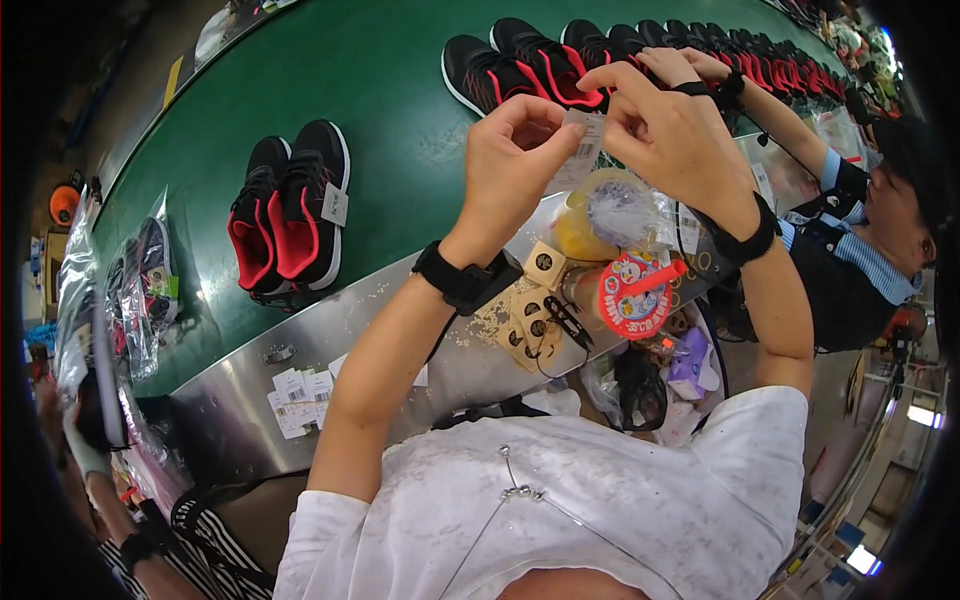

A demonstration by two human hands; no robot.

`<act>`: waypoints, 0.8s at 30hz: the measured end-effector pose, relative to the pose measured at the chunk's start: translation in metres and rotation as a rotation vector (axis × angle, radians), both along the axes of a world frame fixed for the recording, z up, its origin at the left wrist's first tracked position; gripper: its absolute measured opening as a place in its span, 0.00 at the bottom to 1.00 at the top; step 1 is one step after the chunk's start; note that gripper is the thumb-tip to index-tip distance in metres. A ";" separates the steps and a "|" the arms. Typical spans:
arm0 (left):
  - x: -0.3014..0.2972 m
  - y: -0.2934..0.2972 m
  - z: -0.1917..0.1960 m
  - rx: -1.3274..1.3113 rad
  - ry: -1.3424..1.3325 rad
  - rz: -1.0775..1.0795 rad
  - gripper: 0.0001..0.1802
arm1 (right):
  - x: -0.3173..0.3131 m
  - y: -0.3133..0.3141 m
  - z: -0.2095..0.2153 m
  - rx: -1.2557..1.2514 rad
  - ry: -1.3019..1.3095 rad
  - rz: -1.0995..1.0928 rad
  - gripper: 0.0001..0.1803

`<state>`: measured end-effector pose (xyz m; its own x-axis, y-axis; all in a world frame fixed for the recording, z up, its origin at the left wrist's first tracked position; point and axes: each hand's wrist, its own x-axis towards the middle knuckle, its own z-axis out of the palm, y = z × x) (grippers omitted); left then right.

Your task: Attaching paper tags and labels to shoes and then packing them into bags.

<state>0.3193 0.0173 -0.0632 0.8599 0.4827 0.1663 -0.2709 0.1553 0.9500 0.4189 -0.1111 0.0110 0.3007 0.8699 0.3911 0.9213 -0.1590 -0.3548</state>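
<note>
My left hand (512,165) pinches a small white printed tag (587,140) between thumb and fingertips, above the metal edge of the bench. Close beside the tag is my right hand (665,130), its index finger stretched toward the left and the other fingers curled. Whatever those curled fingers hold is too small to make out. Just beyond both hands stands a pair of black sneakers with red lining (520,70). Farther left on the green surface, another black and red pair (290,210) carries a white tag (335,205) on its right shoe.
A red-lidded cup (635,300) and a cup of yellow drink (590,225) stand below my hands. Near them lie tan square cards (530,320) and black snips (568,320). Loose white tags (297,400) lie left. A co-worker's hands (685,65) reach the shoe row.
</note>
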 end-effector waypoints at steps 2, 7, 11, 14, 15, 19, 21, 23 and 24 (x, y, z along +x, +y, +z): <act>0.000 0.001 0.003 0.062 -0.002 0.016 0.08 | 0.000 0.002 0.000 -0.009 0.031 0.001 0.17; 0.003 0.005 0.006 0.109 -0.040 0.042 0.07 | 0.004 0.006 -0.001 0.020 0.024 0.031 0.16; 0.006 0.007 0.005 0.103 -0.083 0.041 0.05 | 0.008 0.010 -0.001 -0.018 0.075 0.011 0.15; 0.014 0.018 -0.002 0.443 -0.231 0.136 0.06 | 0.015 0.014 0.002 -0.087 0.408 -0.008 0.14; 0.018 0.026 -0.004 0.809 -0.354 0.242 0.08 | 0.021 0.015 0.004 -0.181 0.546 -0.029 0.13; 0.032 0.049 0.007 1.317 -0.489 0.378 0.11 | 0.044 0.028 0.008 -0.268 0.904 0.004 0.12; 0.044 0.056 0.013 1.471 -0.622 0.377 0.11 | 0.054 0.034 0.008 -0.280 0.871 -0.039 0.09; 0.050 0.066 0.016 1.529 -0.645 0.366 0.10 | 0.059 0.043 0.014 -0.328 0.722 0.032 0.07; 0.052 0.069 0.016 1.572 -0.565 0.362 0.10 | 0.063 0.050 0.010 -0.334 0.718 0.040 0.07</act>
